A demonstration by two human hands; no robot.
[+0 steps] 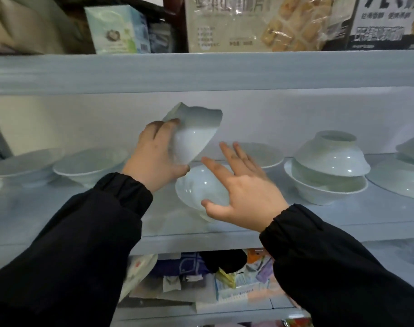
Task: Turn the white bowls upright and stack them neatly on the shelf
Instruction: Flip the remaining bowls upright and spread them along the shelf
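Note:
My left hand [155,156] grips a white bowl [194,135] in the air above the middle shelf [342,215], tilted with its foot toward me. Below it an upright white bowl [201,192] stands on the shelf. My right hand [243,192] has straight, spread fingers; its thumb touches that bowl's near side. On the right an upside-down bowl [331,156] lies on an upright bowl [326,190]. Two upright bowls [90,166] [24,168] stand on the left, and another bowl [265,154] stands behind my right hand.
A shallow white dish [399,180] sits at the far right with another piece above it. The shelf board above [201,72] carries food packets [248,22] and a carton [116,29]. The lower shelf holds assorted packets [236,279].

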